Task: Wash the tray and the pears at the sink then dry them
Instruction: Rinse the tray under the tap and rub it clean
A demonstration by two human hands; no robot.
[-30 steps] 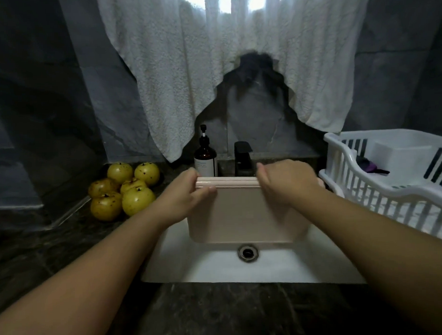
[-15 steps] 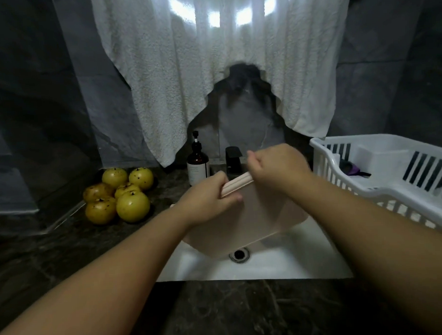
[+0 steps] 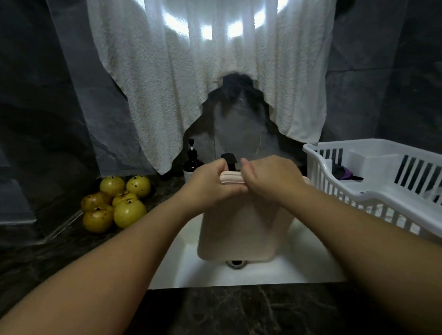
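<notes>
A pale pink tray [image 3: 239, 232] stands on edge in the white sink [image 3: 183, 274], its underside toward me and its long side now vertical. My left hand [image 3: 210, 185] grips the tray's top rim from the left. My right hand [image 3: 268, 178] grips the same rim just beside it, the two hands close together. The tray's lower edge hangs over the drain [image 3: 236, 264]. Several yellow pears [image 3: 126, 210] with brown spots lie in a heap on the dark counter at the left.
A white dish rack [image 3: 381, 186] stands at the right of the sink with a purple item inside. A brown soap pump bottle [image 3: 192, 163] and a black tap [image 3: 229, 160] sit behind the sink. A white towel [image 3: 212, 80] hangs above. Dark stone counter [image 3: 232, 314] runs along the front.
The tray has been turned in my hands from lying wide to standing tall. My hands have moved together along its top rim.
</notes>
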